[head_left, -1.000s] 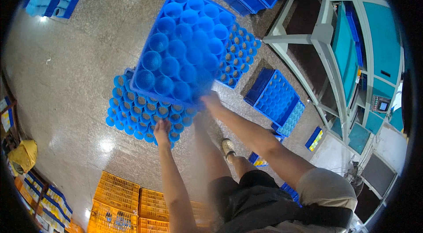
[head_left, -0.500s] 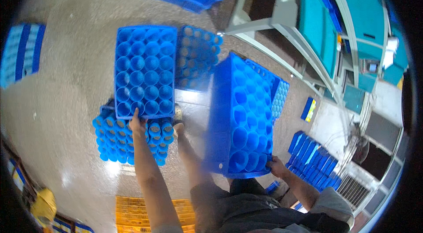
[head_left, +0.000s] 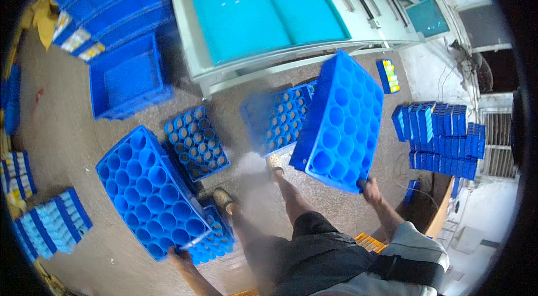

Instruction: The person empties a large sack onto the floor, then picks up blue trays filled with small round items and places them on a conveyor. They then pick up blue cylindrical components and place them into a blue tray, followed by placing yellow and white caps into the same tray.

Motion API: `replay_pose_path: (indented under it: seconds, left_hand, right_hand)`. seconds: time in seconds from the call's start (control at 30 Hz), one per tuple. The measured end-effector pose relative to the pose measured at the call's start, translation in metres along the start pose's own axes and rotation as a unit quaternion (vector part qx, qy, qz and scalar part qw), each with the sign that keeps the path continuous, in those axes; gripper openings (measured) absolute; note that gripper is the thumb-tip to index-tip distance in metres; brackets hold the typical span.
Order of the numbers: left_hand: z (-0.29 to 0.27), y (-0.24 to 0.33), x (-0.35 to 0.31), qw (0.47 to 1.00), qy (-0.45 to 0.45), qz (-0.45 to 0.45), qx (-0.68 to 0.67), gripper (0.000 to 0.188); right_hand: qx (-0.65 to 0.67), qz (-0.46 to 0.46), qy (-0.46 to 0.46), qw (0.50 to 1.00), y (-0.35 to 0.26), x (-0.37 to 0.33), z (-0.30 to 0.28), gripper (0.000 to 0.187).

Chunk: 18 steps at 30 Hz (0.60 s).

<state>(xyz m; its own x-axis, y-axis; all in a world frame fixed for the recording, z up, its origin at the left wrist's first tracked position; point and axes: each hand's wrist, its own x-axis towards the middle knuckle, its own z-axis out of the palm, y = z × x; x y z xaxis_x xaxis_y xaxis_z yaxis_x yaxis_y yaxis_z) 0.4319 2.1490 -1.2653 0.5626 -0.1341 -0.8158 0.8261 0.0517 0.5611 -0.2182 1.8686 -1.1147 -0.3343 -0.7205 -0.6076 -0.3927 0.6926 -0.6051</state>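
Note:
Two blue trays divided into round cup-like cells hang from my hands, one on each side of my legs. My left hand (head_left: 182,258) is closed on the near corner of the left tray (head_left: 150,198). On the other side, my right hand (head_left: 371,189) grips the near lower corner of the right tray (head_left: 348,119), which is tilted with its cells facing right. The cells that show look empty. Partly under the left tray, another blue cup tray (head_left: 216,243) sits on the floor near my foot.
More cup trays stand on the floor ahead, one left (head_left: 196,142) and one right (head_left: 287,114). Beyond are an empty blue crate (head_left: 126,80) and a teal-topped machine (head_left: 263,13). Stacked blue trays (head_left: 443,136) line the right; light-blue stacks (head_left: 53,223) stand left.
My view has turned right, bringing the machine from the right side to the top centre. Both trays are still in my hands; the left one has come nearer and tilted.

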Motion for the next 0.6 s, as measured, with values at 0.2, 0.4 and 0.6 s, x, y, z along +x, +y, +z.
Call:
replay_pose_path:
  seconds: [0.2,0.4,0.6]
  left_hand:
    - [0.151,-0.059,-0.153,0.999,-0.045,-0.003,-0.029,0.04]
    - [0.346,-0.121,-0.178,0.992,-0.127,0.012,-0.017,0.034]
    - [0.508,-0.18,-0.178,0.976,-0.21,-0.054,0.021,0.033]
  right_hand:
    - [-0.05,-0.174,-0.086,0.98,-0.124,0.178,-0.079,0.023]
    - [-0.14,-0.152,-0.062,0.976,-0.264,0.341,-0.102,0.029]
    - [0.016,-0.333,0.156,0.93,-0.303,0.365,-0.076,0.068]
